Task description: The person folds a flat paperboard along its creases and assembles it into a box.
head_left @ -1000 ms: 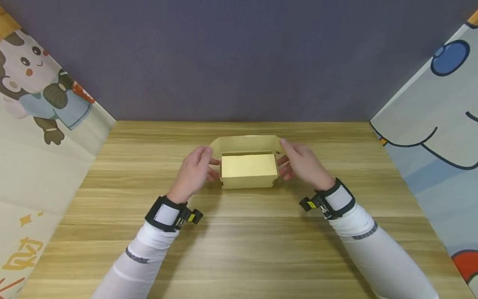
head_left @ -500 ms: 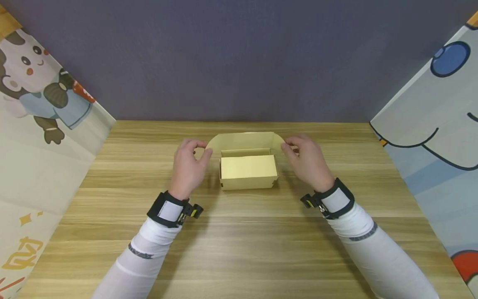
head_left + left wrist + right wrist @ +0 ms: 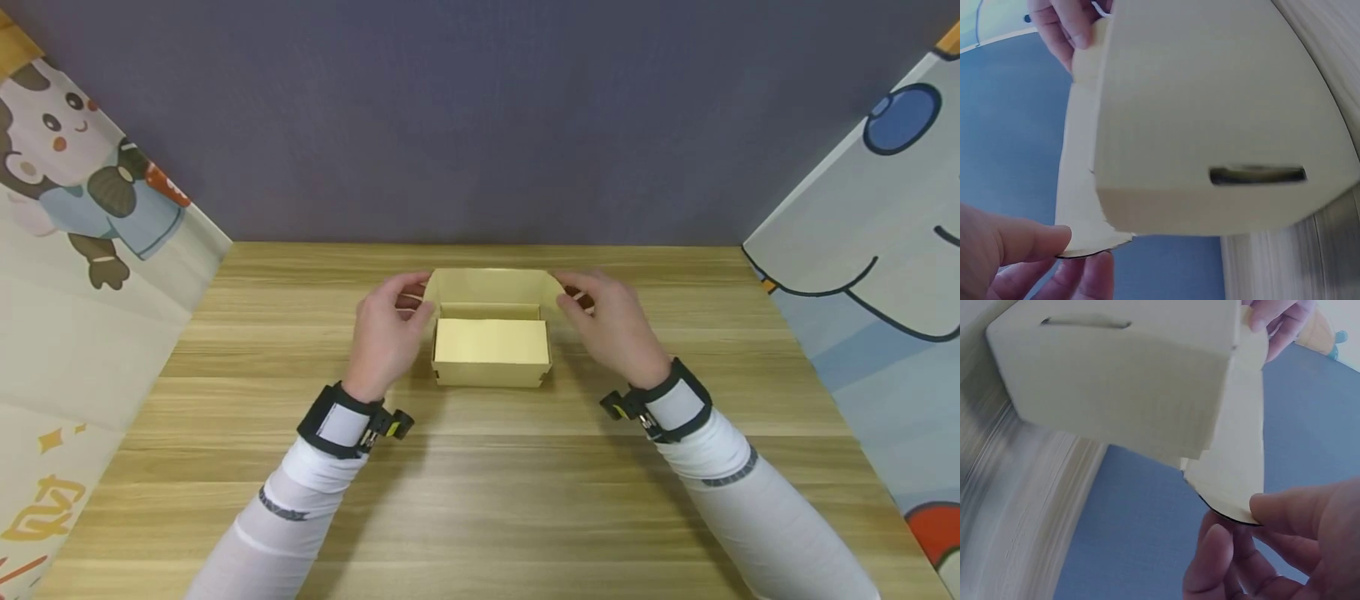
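A small pale-yellow cardboard box [image 3: 491, 343] stands on the table with its lid [image 3: 491, 286] raised at the back. My left hand [image 3: 388, 333] pinches the lid's left side flap [image 3: 1094, 244] between thumb and fingers. On the other side, my right hand [image 3: 615, 325] pinches the right side flap [image 3: 1229, 509] the same way. Both thumbs lie on the near face of the flaps, with the fingers behind. A pale flat panel covers the front part of the box top. Behind it a narrow gap shows before the lid. Slots in the box walls show in both wrist views.
The wood-grain table [image 3: 495, 492] reaches back to a dark blue wall panel [image 3: 487, 125]. Cartoon-printed panels stand at the left [image 3: 97, 275] and right [image 3: 862, 275]. A strapped wrist camera [image 3: 393, 423] sits on each wrist.
Both hands moved from the box's sides up to the lid's side flaps and took hold of them. The box shifted slightly left and nearer, and its side flaps now angle inward.
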`<state>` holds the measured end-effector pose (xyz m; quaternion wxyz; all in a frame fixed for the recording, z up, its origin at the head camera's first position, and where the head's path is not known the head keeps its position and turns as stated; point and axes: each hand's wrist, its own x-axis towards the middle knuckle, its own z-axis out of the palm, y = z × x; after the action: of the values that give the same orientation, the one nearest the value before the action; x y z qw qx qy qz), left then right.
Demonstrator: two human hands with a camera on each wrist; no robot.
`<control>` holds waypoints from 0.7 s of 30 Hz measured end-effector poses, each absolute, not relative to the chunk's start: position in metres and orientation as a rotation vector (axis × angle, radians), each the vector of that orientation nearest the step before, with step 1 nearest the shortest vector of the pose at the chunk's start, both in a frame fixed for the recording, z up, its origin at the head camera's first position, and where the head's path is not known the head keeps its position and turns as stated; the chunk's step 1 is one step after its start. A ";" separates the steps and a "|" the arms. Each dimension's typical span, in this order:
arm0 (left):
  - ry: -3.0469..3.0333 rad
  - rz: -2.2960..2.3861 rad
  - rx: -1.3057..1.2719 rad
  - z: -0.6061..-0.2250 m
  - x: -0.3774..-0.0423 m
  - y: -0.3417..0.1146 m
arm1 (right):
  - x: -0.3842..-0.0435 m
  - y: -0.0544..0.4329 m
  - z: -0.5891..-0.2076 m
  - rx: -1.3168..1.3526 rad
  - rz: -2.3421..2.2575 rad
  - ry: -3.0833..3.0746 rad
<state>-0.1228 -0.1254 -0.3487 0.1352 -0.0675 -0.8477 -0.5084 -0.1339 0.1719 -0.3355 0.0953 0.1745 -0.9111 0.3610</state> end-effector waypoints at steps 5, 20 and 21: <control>-2.484 -1.581 -0.213 -0.346 -0.122 -0.126 | -0.134 0.173 -0.333 0.493 1.122 -2.759; -2.517 -1.882 -0.312 -0.344 -0.124 -0.133 | -0.133 0.177 -0.331 0.481 1.512 -2.805; -2.531 -1.879 -0.325 -0.344 -0.124 -0.134 | -0.133 0.177 -0.330 0.481 1.519 -2.810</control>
<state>-0.1240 -0.1340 -0.3436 -0.0137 -0.1027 -0.7985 -0.5930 -0.1333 0.1774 -0.3301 -0.0444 0.1489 -0.8691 0.4697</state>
